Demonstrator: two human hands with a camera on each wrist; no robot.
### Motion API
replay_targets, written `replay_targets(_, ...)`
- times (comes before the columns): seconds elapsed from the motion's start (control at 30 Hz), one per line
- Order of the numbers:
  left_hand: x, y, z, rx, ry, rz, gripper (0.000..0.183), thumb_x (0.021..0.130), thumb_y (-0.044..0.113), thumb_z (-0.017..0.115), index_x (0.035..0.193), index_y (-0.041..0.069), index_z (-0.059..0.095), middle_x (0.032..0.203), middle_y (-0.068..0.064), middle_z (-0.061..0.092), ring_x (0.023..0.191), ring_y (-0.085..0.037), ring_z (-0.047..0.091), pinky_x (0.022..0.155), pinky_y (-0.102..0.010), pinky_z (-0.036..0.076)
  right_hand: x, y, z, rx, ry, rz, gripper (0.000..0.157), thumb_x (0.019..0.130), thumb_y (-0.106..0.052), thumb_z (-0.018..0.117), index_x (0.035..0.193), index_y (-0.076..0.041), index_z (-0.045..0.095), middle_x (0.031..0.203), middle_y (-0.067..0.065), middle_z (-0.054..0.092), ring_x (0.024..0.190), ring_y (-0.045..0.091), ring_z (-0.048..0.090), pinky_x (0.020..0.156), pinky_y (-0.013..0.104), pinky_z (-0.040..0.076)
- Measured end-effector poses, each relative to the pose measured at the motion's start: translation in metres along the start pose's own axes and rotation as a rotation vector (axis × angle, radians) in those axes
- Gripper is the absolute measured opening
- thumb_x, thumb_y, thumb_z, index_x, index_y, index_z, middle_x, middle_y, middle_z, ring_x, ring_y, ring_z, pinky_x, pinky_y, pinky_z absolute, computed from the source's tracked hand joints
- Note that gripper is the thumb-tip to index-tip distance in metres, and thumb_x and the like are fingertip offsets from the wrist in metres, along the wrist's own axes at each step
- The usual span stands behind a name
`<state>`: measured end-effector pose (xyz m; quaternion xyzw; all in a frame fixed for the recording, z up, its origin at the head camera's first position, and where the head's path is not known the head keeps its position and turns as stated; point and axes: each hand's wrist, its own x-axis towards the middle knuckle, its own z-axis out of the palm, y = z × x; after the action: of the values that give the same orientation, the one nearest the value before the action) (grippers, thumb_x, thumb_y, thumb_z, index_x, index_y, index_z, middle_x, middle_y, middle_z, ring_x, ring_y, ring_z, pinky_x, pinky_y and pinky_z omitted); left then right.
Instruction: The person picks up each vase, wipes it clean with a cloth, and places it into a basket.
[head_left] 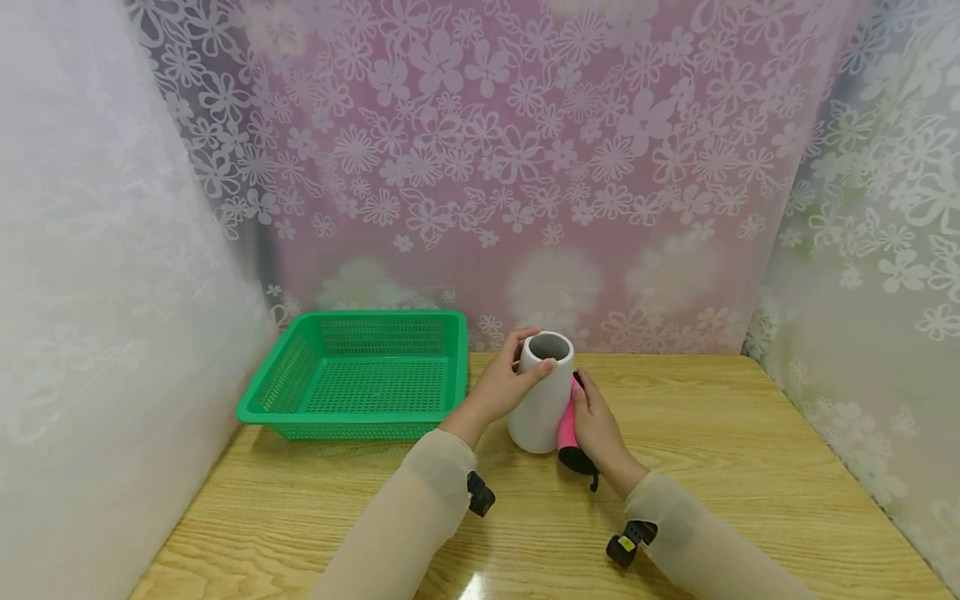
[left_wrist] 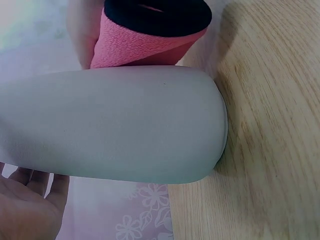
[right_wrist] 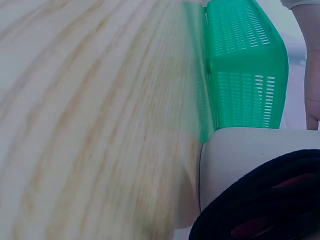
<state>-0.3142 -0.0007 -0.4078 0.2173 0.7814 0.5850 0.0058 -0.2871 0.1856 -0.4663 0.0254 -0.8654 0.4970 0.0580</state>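
A white vase (head_left: 542, 408) with a round open mouth is upright on the wooden table, leaning slightly in the head view. My left hand (head_left: 504, 379) grips it near the rim, thumb on the near side and fingers behind. Against the vase's right side is a pink fabric roll (head_left: 567, 427) with black ends and a short black strap hanging off it. My right hand (head_left: 597, 421) holds this roll from the right. In the left wrist view the roll (left_wrist: 145, 50) touches or nearly touches the vase (left_wrist: 115, 125). Its black layered end (right_wrist: 265, 200) fills the right wrist view's lower corner.
A green perforated plastic basket (head_left: 352, 421) stands on the table left of the vase. The wood-grain table (head_left: 712, 450) meets a flowered pink curtain (head_left: 480, 167) at the back. Pale sheets hang on both sides.
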Motion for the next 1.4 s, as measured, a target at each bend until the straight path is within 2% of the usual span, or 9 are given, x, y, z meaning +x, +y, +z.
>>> replay_targets(0.23,0.000,0.002,0.000,0.003,-0.001,-0.002,0.070,0.095,0.046,0.067,0.154,0.025,0.036,0.144,-0.003,0.051,0.131,-0.027,0.053,0.104,-0.049,0.046,0.000,0.003,0.002,-0.035,-0.012,0.023,0.057,0.112,-0.032,0.027,0.160,-0.005,0.016,0.161,0.026,0.022,0.148,0.043,0.020,0.118,0.059,0.016)
replay_targets(0.67,0.000,0.000,-0.001,0.007,0.003,-0.004,0.069,0.094,0.048,0.067,0.153,0.030,0.036,0.145,-0.003,0.050,0.131,-0.028,0.052,0.104,-0.049,0.045,0.007,0.009,0.002,-0.116,-0.075,0.089,0.054,0.111,-0.027,0.026,0.158,0.000,0.019,0.159,0.029,0.024,0.146,0.046,0.021,0.118,0.058,0.016)
replay_targets(0.97,-0.002,0.001,-0.002,0.000,-0.002,-0.018,0.065,0.093,0.050,0.068,0.149,0.039,0.037,0.146,-0.003,0.049,0.132,-0.028,0.051,0.105,-0.051,0.044,0.008,0.009,0.001,-0.110,-0.113,0.106,0.054,0.111,-0.025,0.026,0.157,0.004,0.021,0.157,0.031,0.024,0.145,0.048,0.021,0.118,0.059,0.016)
replay_targets(1.23,-0.001,-0.001,-0.001,-0.001,0.004,-0.010,0.066,0.094,0.049,0.067,0.151,0.035,0.037,0.145,-0.003,0.050,0.132,-0.028,0.051,0.105,-0.051,0.045,0.009,0.009,0.001,-0.108,-0.123,0.120,0.055,0.111,-0.028,0.026,0.157,0.002,0.020,0.158,0.031,0.023,0.146,0.047,0.020,0.118,0.059,0.015)
replay_targets(1.4,-0.001,-0.001,-0.001,-0.002,0.000,-0.005,0.067,0.094,0.048,0.067,0.152,0.032,0.037,0.146,-0.003,0.049,0.132,-0.027,0.052,0.105,-0.050,0.045,0.007,0.008,-0.002,-0.063,-0.129,0.145,0.056,0.111,-0.029,0.026,0.158,0.001,0.019,0.159,0.030,0.021,0.147,0.047,0.018,0.118,0.059,0.013)
